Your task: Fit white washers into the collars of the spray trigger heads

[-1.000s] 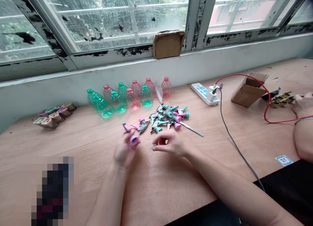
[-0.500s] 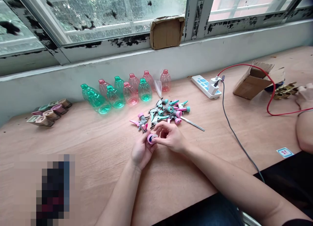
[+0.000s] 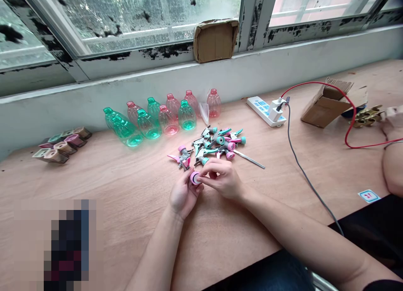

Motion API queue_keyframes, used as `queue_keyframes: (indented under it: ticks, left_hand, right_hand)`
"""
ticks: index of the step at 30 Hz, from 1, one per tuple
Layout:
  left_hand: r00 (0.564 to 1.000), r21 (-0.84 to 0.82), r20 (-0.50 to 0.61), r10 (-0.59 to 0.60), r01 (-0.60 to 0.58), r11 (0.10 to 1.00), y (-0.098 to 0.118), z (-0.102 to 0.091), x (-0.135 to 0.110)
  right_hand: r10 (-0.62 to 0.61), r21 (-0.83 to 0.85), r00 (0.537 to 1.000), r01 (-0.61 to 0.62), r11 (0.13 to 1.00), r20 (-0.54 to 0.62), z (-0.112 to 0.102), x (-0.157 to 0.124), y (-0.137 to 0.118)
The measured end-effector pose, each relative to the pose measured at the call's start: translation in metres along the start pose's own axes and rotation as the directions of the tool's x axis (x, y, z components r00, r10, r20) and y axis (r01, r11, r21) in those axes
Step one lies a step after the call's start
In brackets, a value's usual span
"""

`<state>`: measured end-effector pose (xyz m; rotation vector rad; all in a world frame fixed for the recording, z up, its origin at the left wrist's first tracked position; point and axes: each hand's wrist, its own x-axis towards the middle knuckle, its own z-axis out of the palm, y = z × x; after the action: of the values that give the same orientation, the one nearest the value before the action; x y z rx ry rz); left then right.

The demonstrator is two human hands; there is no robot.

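My left hand (image 3: 182, 194) grips a pink spray head (image 3: 194, 178) by its round pink cap, the cap's opening facing me. My right hand (image 3: 222, 179) is closed in a pinch against that cap from the right, its fingertips pressed to the rim; what it pinches is too small to make out. Both hands meet above the wooden table (image 3: 126, 186), just in front of a pile of pink, teal and grey spray heads (image 3: 217, 146). A pair of loose pink spray heads (image 3: 182, 156) lies just beyond my left fingers.
Several small green and pink bottles (image 3: 157, 119) stand behind the pile by the wall. A metal rod (image 3: 250, 160) lies right of the pile. A power strip (image 3: 266, 110) with grey and red cables, a cardboard box (image 3: 327, 104) and another person's arm (image 3: 392, 165) are at right. Small blocks (image 3: 59, 146) sit at left.
My hands came together: the left brought the pink spray head in from the left, and the right now presses against its cap. The view shifted slightly downward.
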<state>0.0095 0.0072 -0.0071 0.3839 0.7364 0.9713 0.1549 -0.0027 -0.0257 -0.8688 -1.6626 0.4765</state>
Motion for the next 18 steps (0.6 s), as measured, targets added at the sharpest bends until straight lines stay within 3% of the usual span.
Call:
queue_keyframes:
  ticks: [6, 12, 18]
  left_hand:
    - [1.0, -0.064, -0.016, -0.016, 0.015, 0.998, -0.0016, 0.0026, 0.0002]
    - [0.998, -0.029, -0.037, 0.042, -0.043, 0.999, -0.0038, 0.0003, 0.0029]
    - [0.992, 0.023, -0.004, 0.126, -0.126, 0.992, -0.008, 0.0001, 0.0037]
  right_hand:
    - [-0.114, -0.161, 0.993, 0.119, 0.98, 0.041, 0.0017, -0.0026, 0.0023]
    - [-0.164, -0.334, 0.982, 0.186, 0.924, 0.093, 0.0006, -0.0029, -0.0006]
    - [-0.112, -0.32, 0.992, 0.123, 0.939, 0.053, 0.0034, -0.004, -0.0021]
